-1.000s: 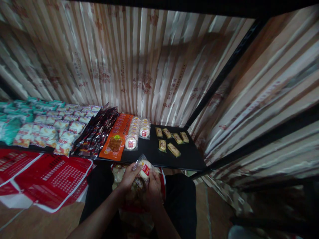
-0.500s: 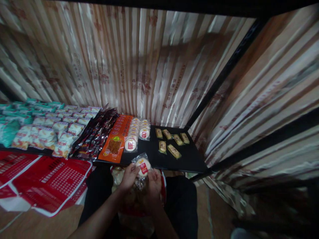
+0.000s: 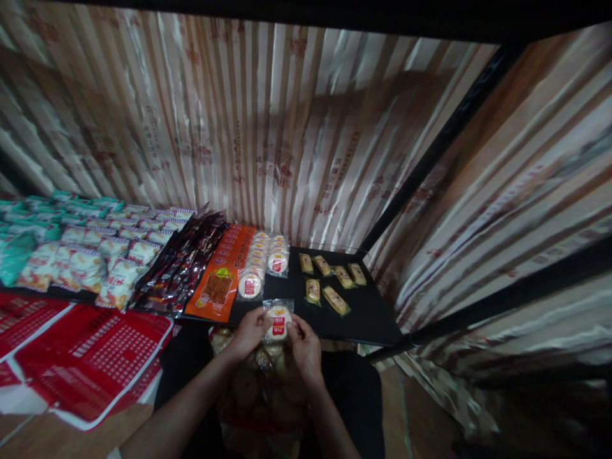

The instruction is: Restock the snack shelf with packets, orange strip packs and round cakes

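Observation:
Between my two hands is a round white cracker in a clear wrapper with a red label (image 3: 278,323), held upright at the front edge of the black shelf (image 3: 354,319). My left hand (image 3: 251,331) pinches its left side, and my right hand (image 3: 305,344) grips the right side. Below them, between my legs, sits an open bag of more wrapped rounds (image 3: 258,389), partly hidden by my forearms. Just beyond my hands, two rows of the same wrapped crackers (image 3: 250,284) stand on the shelf.
Left of the crackers lie an orange snack packet (image 3: 217,280), dark shiny packets (image 3: 179,268), white snack bags (image 3: 119,280) and teal packets (image 3: 19,255). Several small yellow-wrapped cakes (image 3: 336,299) lie to the right. Red printed bags (image 3: 100,357) hang at left. Black shelf posts (image 3: 430,153) frame the right.
The wrapped cracker has been turned more upright and squared between my hands. My right hand has shifted slightly right, its fingers now on the wrapper's edge. The view has tilted slightly.

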Motion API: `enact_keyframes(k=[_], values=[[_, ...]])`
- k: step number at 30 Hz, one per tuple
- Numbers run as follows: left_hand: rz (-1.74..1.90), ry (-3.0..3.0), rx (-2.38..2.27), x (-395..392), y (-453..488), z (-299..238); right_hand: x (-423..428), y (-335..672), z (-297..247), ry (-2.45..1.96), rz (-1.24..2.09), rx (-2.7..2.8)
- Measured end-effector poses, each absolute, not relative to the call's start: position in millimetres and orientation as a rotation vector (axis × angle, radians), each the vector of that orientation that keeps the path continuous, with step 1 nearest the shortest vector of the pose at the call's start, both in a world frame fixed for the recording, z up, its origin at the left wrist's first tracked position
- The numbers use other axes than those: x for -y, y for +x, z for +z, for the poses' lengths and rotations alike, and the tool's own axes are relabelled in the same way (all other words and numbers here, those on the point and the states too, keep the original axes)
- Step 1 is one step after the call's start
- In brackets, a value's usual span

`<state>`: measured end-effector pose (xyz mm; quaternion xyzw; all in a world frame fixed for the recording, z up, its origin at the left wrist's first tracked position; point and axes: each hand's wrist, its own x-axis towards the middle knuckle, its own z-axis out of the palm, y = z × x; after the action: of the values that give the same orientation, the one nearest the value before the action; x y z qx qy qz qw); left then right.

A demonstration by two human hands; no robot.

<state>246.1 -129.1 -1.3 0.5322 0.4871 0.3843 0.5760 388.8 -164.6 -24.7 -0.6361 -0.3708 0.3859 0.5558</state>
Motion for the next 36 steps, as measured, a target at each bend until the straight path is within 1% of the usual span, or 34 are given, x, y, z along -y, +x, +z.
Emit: enact_keyframes(k=[4, 7, 15, 24, 36], values=[[0.926, 1.348, -1.334, 116.7, 249.8, -7.1, 156.1, 387.1, -21.6, -1.473, 0.945, 0.845], [0.933, 1.363, -1.458, 108.5, 253.7, -7.3, 148.1, 388.6, -17.1, -1.492, 0.906, 0.853], [0.922, 1.343, -1.603, 96.6, 266.0, 3.4, 115.1, 396.4, -21.3, -1.499, 0.826, 0.897], [0.855, 1.483, -1.681, 81.0, 280.9, -1.3, 84.3, 396.2, -25.8, -1.568, 0.767, 0.904], [0.935, 1.56, -1.613, 75.9, 301.2, -15.5, 52.5, 395.5, -28.8, -1.608, 0.669, 0.993]])
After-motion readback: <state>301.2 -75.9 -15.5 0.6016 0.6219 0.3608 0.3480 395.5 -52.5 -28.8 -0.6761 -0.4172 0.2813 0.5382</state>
